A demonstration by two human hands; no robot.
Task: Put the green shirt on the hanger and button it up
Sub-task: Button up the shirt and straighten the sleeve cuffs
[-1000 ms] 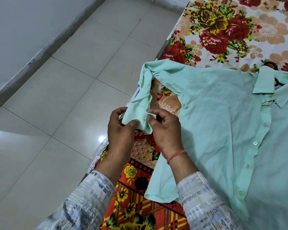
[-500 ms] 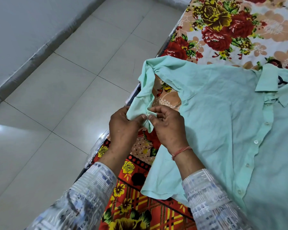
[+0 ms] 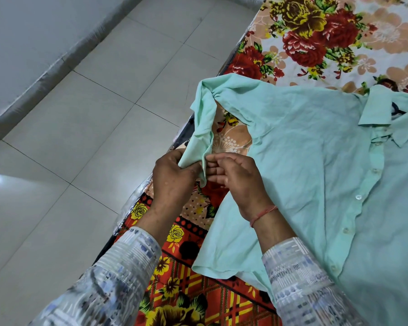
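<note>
The pale green shirt (image 3: 304,161) lies flat on a floral bedsheet, its front placket buttoned and its collar at the right. A dark hanger hook (image 3: 397,111) shows inside the collar. The shirt's left sleeve (image 3: 201,128) is folded back toward me. My left hand (image 3: 172,182) pinches the sleeve's cuff end from the left. My right hand (image 3: 238,182) holds the same cuff edge from the right, fingers curled on the fabric. The rest of the hanger is hidden under the shirt.
The bed's floral sheet (image 3: 316,38) runs from the far right to the near centre, its edge just left of my hands. A tiled floor (image 3: 92,137) lies beyond the bed edge, and a grey wall base (image 3: 33,74) crosses the upper left.
Both hands have kept hold of the sleeve cuff and shifted slightly away from me. My right fingers have reworked their grip on the cuff edge.
</note>
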